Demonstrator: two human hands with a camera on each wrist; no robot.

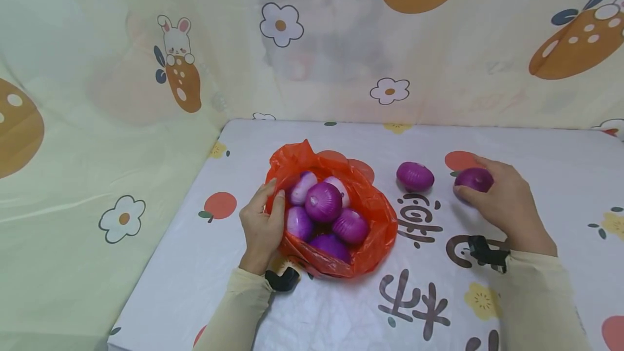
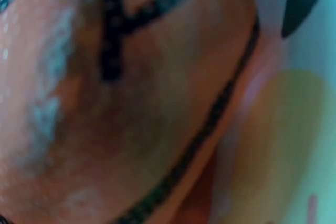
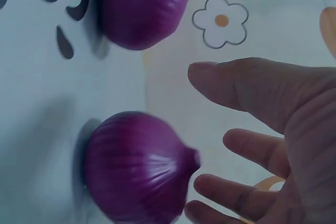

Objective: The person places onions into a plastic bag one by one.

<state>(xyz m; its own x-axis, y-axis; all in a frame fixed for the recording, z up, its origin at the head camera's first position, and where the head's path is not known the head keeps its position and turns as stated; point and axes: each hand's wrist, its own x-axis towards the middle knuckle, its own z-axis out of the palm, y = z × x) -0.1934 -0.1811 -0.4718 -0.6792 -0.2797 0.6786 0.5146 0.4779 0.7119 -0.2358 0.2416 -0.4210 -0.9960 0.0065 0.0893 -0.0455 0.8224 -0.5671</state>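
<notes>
A red plastic bag [image 1: 382, 226] stands with its mouth spread wide, holding several purple onions [image 1: 324, 202]. At the bag's left rim, my left hand [image 1: 260, 226] holds the plastic between thumb and fingers. My right hand [image 1: 512, 199] is at a loose onion [image 1: 475, 179] on the right of the table. In the right wrist view the thumb and fingers are spread beside this onion [image 3: 139, 169], with a gap between thumb and skin. A second loose onion [image 1: 415, 176] lies between the bag and that hand. The left wrist view is a blurred close-up.
The table [image 1: 312, 318] has a white cloth printed with fruit, flowers and dark characters. Behind and to the left hang pale curtains [image 1: 331, 85] with carrot and rabbit prints, meeting the table's back and left edges.
</notes>
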